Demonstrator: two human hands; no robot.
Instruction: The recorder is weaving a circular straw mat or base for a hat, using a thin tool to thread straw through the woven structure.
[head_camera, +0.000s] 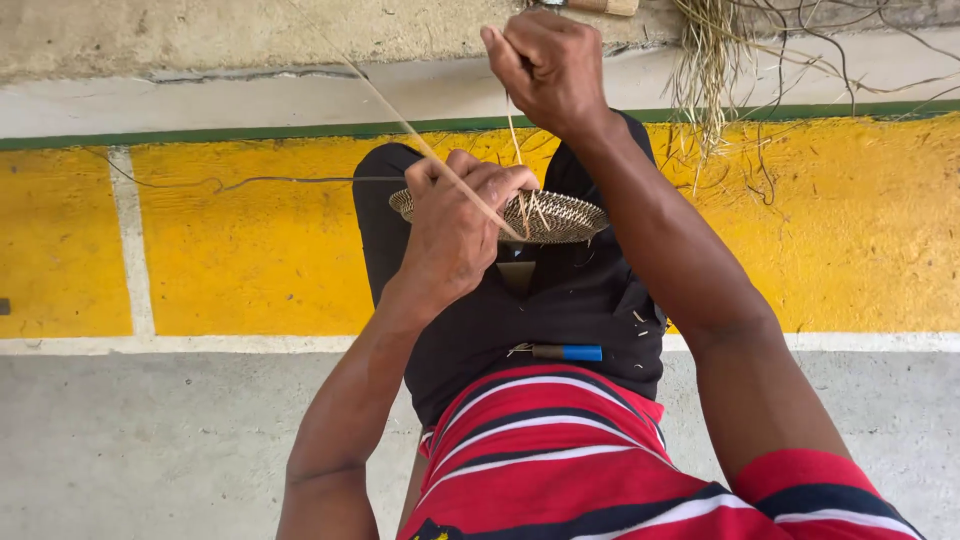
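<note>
left hand (455, 225): fingers grip woven disc (560, 215) rim | right hand (548, 65): raised, fingers pinch thin straw strand (512, 135) | blue-handled tool (566, 352) on lap

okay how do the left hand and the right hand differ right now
The left hand sits low, gripping the woven disc over the lap; the right hand is raised high, well above it. The left braces the disc's edge; the right pinches a thin fibre strand. Both are closed.
</note>
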